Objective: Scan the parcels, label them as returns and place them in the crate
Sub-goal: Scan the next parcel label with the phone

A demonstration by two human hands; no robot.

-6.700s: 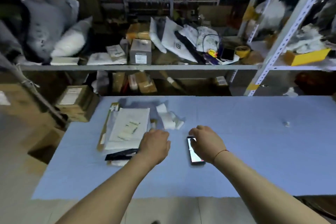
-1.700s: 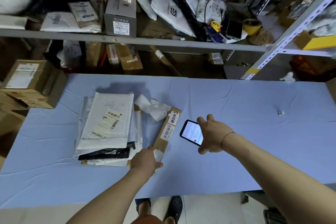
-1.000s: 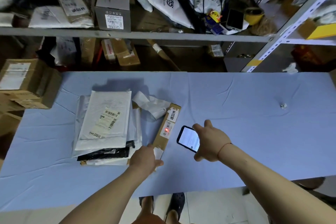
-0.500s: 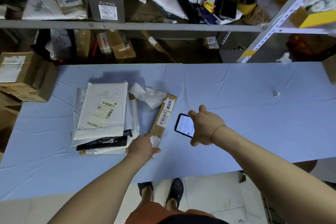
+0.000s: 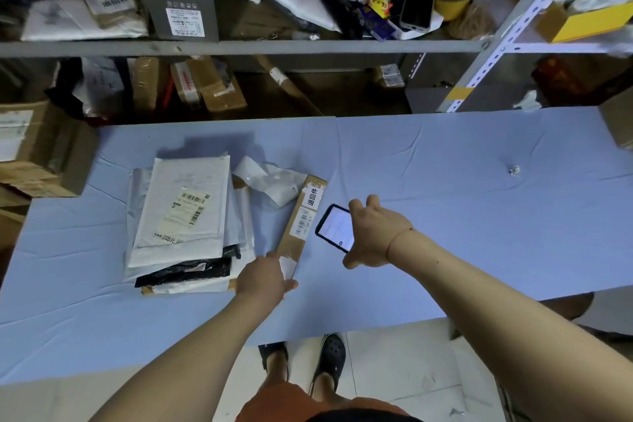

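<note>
Currently left hand (image 5: 265,276) pinches near end of the narrow cardboard parcel (image 5: 301,221) on the blue table (image 5: 445,216); right hand (image 5: 371,238) grips the phone (image 5: 334,228) just right of its barcode. Parcel's long axis runs away from the body; no crate visible, left hand nearer for the lift

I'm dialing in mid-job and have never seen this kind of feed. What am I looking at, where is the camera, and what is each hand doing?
There is no machine here: a person works with bare hands, and the single camera sits on their head, looking down. The left hand grips the near end of a long brown parcel lying on the blue table. The right hand holds a phone, screen lit, beside that parcel's barcode label. A stack of flat mailers lies to the left, with crumpled white paper behind. No crate is in view.
</note>
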